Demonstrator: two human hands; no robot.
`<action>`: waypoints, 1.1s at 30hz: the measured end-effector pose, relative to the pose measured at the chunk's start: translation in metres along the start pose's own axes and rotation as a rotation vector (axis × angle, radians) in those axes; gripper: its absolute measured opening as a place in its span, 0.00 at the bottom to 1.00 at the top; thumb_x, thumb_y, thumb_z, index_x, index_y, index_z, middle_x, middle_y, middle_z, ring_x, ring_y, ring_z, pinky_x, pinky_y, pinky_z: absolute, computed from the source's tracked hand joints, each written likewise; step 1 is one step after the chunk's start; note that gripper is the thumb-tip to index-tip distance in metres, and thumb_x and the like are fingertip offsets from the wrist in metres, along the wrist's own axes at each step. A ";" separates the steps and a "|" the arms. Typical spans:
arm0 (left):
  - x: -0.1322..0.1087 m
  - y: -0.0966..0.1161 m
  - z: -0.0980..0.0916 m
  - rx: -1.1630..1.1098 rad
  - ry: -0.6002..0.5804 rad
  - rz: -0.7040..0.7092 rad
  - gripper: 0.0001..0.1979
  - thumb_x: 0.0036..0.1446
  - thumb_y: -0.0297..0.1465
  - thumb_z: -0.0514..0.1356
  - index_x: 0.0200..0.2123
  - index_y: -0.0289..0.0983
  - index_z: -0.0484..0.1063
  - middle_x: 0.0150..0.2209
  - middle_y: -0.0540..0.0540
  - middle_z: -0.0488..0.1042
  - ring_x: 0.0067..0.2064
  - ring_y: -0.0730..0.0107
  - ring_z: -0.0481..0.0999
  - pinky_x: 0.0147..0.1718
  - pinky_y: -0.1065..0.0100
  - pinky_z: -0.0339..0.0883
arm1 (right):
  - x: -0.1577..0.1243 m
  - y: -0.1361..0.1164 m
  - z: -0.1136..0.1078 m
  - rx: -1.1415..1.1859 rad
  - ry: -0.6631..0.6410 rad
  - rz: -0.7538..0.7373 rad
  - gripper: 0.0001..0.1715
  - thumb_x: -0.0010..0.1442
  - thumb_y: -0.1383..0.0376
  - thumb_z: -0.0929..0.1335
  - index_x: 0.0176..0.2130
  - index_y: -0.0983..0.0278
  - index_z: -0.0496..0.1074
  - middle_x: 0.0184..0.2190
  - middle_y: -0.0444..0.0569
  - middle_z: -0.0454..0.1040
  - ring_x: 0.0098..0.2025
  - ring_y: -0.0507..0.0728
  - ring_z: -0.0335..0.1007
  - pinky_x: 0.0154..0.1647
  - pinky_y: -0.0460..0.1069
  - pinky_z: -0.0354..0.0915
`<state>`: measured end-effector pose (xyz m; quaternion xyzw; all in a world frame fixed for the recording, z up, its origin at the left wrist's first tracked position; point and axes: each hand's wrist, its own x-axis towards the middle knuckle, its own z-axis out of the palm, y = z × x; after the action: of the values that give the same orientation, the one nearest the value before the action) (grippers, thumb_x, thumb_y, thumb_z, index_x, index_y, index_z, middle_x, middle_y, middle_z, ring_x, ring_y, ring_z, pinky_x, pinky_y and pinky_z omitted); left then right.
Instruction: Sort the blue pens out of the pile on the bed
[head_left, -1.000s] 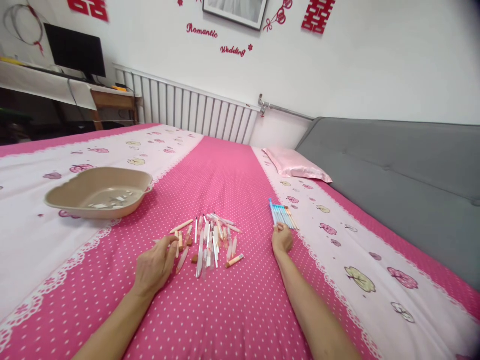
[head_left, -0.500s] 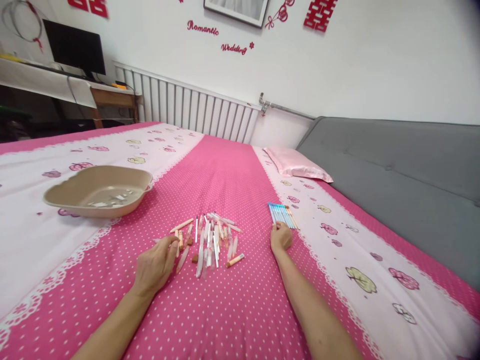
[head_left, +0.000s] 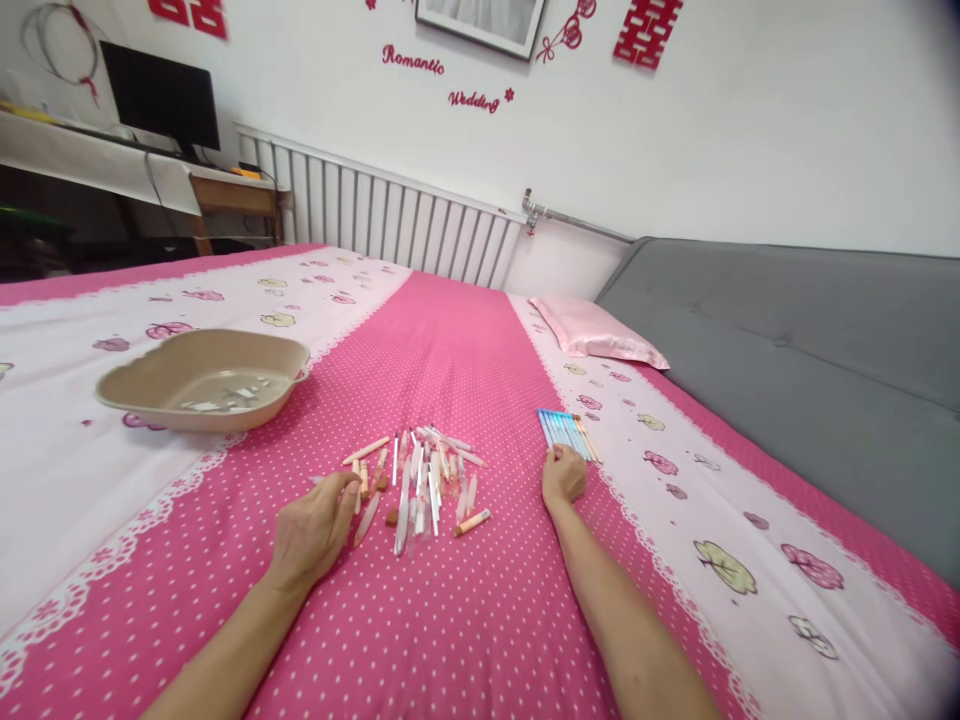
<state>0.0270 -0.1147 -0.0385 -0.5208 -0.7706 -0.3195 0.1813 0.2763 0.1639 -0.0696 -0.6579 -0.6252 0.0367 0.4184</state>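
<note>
My left hand [head_left: 311,525] rests at the left edge of a loose pile of pens [head_left: 424,480], its fingers drawn together. A pale tip pokes out beyond its knuckles, but what the fingers pinch is hidden. The pile mixes white, clear pink and orange pens, with an orange one [head_left: 472,523] lying at its right front. On the right, a neat row of blue pens [head_left: 562,428] lies side by side, with orange ones at its right end. My right hand [head_left: 564,474] is curled at the near end of this row, its fingertips partly hidden.
A beige plastic basin [head_left: 202,412] with small white bits inside sits on the left of the pink dotted bedspread [head_left: 465,350]. Farther back are a pink pillow [head_left: 596,330], a grey headboard [head_left: 787,320], a white radiator [head_left: 375,200] and a desk with a monitor [head_left: 161,95].
The view has shifted very slightly, so everything sits a little to the right. Both hands keep their places by the pile and the row of pens.
</note>
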 end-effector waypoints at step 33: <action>0.000 0.012 -0.008 0.072 0.108 -0.201 0.16 0.59 0.36 0.46 0.40 0.33 0.69 0.36 0.40 0.74 0.40 0.59 0.72 0.40 0.63 0.63 | -0.029 -0.009 -0.022 0.186 -0.049 -0.166 0.21 0.56 0.59 0.61 0.44 0.68 0.69 0.41 0.58 0.69 0.43 0.61 0.62 0.44 0.52 0.57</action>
<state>0.0376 -0.1175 -0.0288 -0.4163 -0.8189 -0.3358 0.2081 0.2753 0.1269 -0.0632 -0.5611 -0.6814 0.0762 0.4637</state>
